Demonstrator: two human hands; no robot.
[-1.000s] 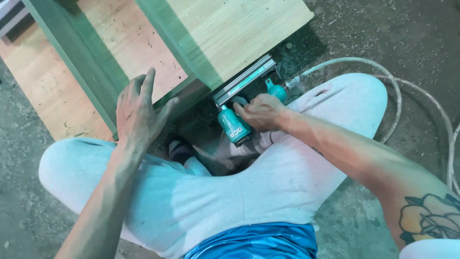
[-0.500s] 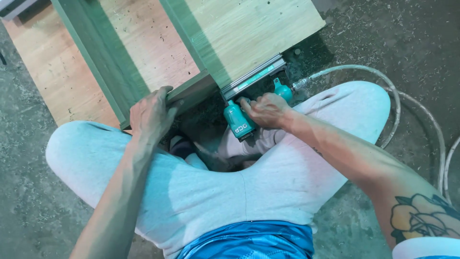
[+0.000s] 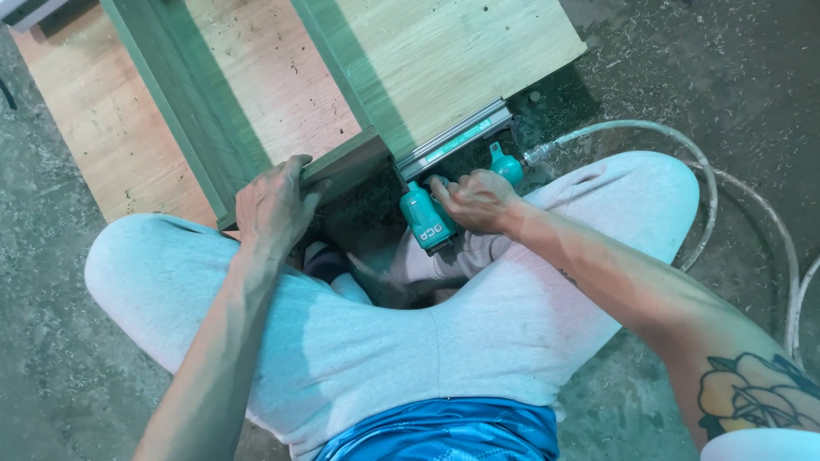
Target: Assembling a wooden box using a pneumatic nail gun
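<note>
On panel edge, left hand (image 3: 275,207) unmoved.

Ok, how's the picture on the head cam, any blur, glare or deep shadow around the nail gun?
Head view: sharp overall, no real motion blur on the left hand or right hand; no glare; a deep shadow under the wooden panel edge darkens the floor around the teal nail gun; light is soft with a greenish cast.

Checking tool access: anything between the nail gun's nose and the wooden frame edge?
Nothing visible. The nail gun, in the right hand, has its magazine against the wooden frame; the left hand grips the edge off to the side.
</note>
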